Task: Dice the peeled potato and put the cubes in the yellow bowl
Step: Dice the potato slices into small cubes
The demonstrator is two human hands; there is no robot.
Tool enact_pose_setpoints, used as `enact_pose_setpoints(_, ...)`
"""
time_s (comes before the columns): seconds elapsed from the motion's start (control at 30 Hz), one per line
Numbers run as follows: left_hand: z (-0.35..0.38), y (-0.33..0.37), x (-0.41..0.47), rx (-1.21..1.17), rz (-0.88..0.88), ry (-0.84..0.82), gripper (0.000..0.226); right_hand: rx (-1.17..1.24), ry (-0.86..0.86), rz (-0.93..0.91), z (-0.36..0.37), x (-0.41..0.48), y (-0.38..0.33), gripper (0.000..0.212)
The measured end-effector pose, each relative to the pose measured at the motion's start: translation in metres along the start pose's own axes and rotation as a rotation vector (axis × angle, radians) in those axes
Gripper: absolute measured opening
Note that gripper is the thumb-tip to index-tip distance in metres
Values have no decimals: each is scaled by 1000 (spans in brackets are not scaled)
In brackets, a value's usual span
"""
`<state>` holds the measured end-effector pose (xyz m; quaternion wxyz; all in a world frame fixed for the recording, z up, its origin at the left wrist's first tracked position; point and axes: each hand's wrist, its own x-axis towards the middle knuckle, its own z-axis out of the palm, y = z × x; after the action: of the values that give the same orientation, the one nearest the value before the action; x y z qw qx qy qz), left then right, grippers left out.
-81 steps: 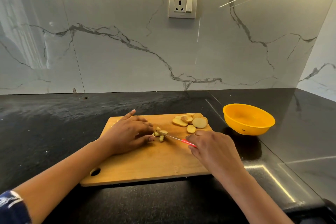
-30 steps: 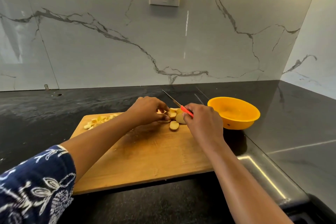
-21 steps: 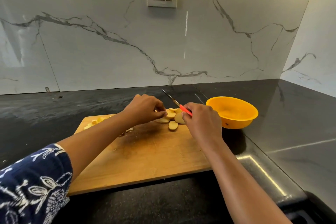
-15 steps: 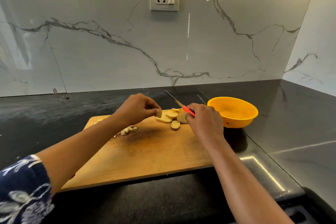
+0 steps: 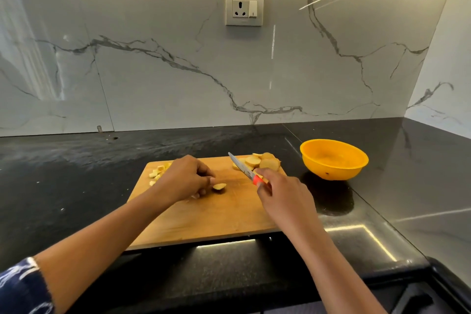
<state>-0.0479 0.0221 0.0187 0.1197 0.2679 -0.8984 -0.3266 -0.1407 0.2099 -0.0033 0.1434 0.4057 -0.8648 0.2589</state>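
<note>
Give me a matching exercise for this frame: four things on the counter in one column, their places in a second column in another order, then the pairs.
1 yellow bowl
2 knife
3 potato cubes
4 single slice

A far left corner of the cutting board
B in the right hand
C on the counter, right of the cutting board
D at the fingertips of the left hand

Pairs: 1-C, 2-B, 3-A, 4-D
</note>
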Motion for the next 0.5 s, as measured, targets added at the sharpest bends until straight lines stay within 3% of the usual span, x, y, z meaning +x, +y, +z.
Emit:
enact_pose_setpoints(0.17,-12,-12,-8,260,207,44,33,18,-18,-68,-12,-19,7,43)
enact_pose_setpoints(0.3,-17,-18,-3,376,321,-79,49,3,-55,-162,-26,-23,19,43)
enact_pose_setpoints(0.5,-15,-15,17,298,378,-218,37,-33,-120,-386,-35,-7,48,38)
